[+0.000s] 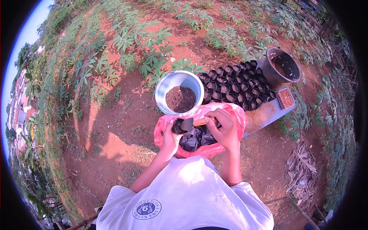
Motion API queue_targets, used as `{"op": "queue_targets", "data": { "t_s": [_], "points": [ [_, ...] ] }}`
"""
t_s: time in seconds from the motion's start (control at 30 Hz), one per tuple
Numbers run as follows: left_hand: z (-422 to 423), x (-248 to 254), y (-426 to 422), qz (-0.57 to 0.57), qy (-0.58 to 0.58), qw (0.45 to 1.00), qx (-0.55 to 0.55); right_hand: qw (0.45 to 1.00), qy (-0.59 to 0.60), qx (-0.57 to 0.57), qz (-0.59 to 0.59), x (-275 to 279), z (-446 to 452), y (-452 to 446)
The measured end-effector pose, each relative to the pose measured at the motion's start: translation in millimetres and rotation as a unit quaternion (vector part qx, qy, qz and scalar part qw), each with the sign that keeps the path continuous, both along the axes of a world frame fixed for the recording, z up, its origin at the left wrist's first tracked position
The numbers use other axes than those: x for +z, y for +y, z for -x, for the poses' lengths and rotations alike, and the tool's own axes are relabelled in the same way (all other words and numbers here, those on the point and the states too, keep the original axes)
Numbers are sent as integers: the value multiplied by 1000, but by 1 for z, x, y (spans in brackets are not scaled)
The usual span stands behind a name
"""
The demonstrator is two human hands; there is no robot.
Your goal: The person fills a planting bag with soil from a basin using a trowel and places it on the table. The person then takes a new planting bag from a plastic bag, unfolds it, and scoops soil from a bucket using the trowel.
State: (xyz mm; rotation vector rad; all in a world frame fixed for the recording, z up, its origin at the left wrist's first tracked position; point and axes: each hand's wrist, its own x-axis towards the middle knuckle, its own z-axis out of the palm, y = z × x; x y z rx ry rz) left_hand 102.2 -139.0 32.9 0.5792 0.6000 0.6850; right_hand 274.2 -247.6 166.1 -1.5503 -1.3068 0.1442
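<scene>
My left hand point(170, 140) is closed around a small black polybag point(177, 127), its mouth turned up toward me. My right hand point(224, 128) grips the wooden handle of a small trowel point(187, 124), whose metal blade rests at the mouth of that polybag. Below both hands lies an open pink plastic bag point(238, 114), with several more black polybags point(195, 140) bunched inside. Just beyond my hands stands a light-blue metal bucket point(159, 92) partly filled with dark soil point(180, 99).
Rows of soil-filled black polybags point(232, 85) stand on a board point(260, 117) to the right. A dark bucket point(270, 71) and a small tray of reddish-brown bits point(285, 98) are at its far end. Leafy plants point(143, 46) grow around the bare red ground point(111, 161).
</scene>
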Motion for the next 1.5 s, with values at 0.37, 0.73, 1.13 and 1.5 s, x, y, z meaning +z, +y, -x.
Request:
{"op": "queue_targets", "data": {
  "t_s": [0.37, 0.73, 1.13, 1.5],
  "points": [
    [13, 22, 9, 27, 45, 996, 75, 980, 194, -36, 4, -30, -5, 10],
    [48, -21, 103, 92, 26, 993, 72, 943, 293, -157, -15, -81, -2, 66],
    [64, -30, 184, 102, 39, 992, 55, 957, 19, -198, 209, -106, 25, 130],
    [82, -35, 212, 106, 46, 993, 23, 944, 85, -233, 219, -144, 45, 147]
  ]
}}
